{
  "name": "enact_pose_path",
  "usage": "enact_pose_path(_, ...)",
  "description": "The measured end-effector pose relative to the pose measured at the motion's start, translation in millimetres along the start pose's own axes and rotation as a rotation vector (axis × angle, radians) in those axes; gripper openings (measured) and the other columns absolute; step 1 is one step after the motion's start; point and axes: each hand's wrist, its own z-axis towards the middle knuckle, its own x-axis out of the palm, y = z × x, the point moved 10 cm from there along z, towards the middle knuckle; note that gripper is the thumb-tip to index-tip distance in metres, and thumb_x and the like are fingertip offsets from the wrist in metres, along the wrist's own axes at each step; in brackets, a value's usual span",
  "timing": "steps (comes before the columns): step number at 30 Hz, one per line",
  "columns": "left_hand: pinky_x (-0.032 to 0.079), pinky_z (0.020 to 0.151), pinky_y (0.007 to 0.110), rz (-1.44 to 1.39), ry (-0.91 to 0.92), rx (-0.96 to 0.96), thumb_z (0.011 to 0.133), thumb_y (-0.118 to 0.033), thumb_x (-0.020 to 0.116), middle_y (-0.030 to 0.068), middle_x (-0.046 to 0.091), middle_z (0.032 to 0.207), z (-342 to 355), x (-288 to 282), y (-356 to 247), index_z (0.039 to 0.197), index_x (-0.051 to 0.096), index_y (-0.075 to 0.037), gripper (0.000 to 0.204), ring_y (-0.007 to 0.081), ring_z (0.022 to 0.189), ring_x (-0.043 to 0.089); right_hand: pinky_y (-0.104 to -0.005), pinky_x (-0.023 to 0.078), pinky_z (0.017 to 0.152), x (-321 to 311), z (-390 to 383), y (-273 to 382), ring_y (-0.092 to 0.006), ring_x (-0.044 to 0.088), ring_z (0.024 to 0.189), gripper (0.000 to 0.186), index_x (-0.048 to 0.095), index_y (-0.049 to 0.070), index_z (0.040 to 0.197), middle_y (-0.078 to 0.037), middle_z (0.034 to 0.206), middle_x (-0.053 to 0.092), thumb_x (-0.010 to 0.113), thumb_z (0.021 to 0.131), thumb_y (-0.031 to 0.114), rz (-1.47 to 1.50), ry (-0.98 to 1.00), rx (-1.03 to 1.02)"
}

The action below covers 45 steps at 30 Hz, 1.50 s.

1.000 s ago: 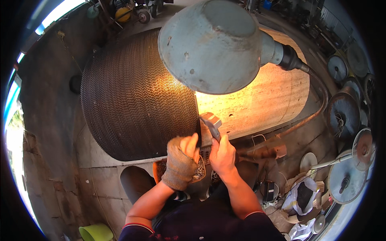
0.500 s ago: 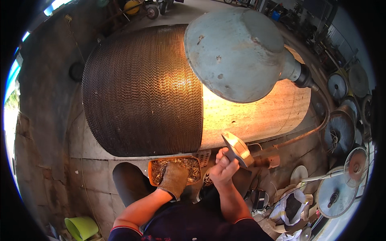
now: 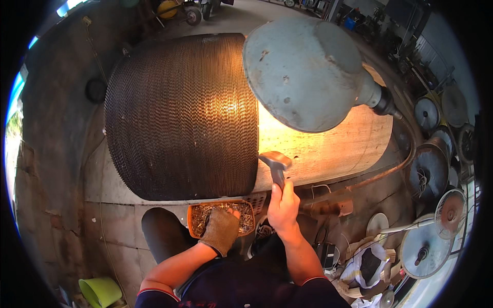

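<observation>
A hammer [image 3: 277, 167] is gripped by its handle in my bare right hand [image 3: 283, 206], with its head raised over the bare pale wood [image 3: 328, 154] near the edge of the dark ridged part [image 3: 179, 118] of a large drum. My left hand [image 3: 222, 231], in a brown fingerless work glove, is down in an orange tray [image 3: 189, 218] filled with small thin pieces [image 3: 246, 215], perhaps nails. Its fingers look curled among the pieces; what they hold, if anything, is hidden.
A large grey lamp [image 3: 308, 72] hangs over the drum's right side, with its bent arm [image 3: 411, 146] curving down. Several round metal discs [image 3: 429, 169] stand along the right. A white sack [image 3: 367, 267] lies at lower right, a green bucket [image 3: 100, 292] at lower left.
The hammer has swung left and up, and its head now sits over the wood close to the ridged edge. My left hand stays in the tray, its fingertips now partly showing.
</observation>
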Motion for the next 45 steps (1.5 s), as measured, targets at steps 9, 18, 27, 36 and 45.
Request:
enact_pose_path(9,0.047,0.080,0.047,-0.456,-0.336,0.065,0.081,-0.015,0.071,0.0130,0.064,0.098,11,-80,18,0.105,0.065,-0.005,0.027,0.0355,0.088,0.063,-0.0409,0.051,0.059,5,3,-12,-0.0264,0.064,0.063,0.020,0.057,-0.003,0.107,-0.018,0.077,0.062,0.059,0.106,0.016,-0.145,0.031,0.048)
enact_pose_path(18,0.051,0.090,0.051,-0.204,-1.186,0.159,0.072,-0.003,0.072,0.0118,0.057,0.107,18,-197,98,0.122,0.065,-0.001,0.050,0.0331,0.097,0.061,-0.0470,0.047,0.055,-4,7,6,-0.0383,0.061,0.064,0.023,0.057,-0.004,0.101,-0.024,0.079,0.062,0.060,0.104,0.018,-0.204,-0.050,-0.064)
enact_pose_path(27,0.052,0.091,0.050,-0.017,-1.254,0.110,0.069,0.000,0.073,0.0110,0.056,0.112,43,-204,127,0.120,0.069,-0.002,0.050,0.0325,0.100,0.060,-0.0343,0.046,0.054,12,6,-5,-0.0148,0.058,0.061,0.022,0.056,-0.004,0.109,-0.008,0.071,0.060,0.055,0.107,0.017,-0.379,0.067,-0.018)
enact_pose_path(36,0.052,0.092,0.051,-0.076,-1.263,0.049,0.076,0.003,0.074,0.0104,0.060,0.110,42,-211,134,0.115,0.070,-0.002,0.039,0.0330,0.101,0.061,-0.0470,0.054,0.068,-2,8,0,-0.0464,0.066,0.074,0.021,0.062,-0.008,0.112,-0.027,0.091,0.069,0.059,0.102,0.010,-0.136,-0.037,-0.011)
enact_pose_path(45,0.046,0.104,0.055,0.044,-1.220,-0.076,0.076,-0.006,0.074,0.0136,0.061,0.114,56,-222,143,0.115,0.070,0.000,0.039,0.0338,0.114,0.058,-0.0456,0.053,0.060,-29,2,38,-0.0419,0.063,0.065,0.027,0.061,-0.006,0.122,-0.022,0.079,0.065,0.060,0.099,0.008,-0.045,-0.122,-0.322)
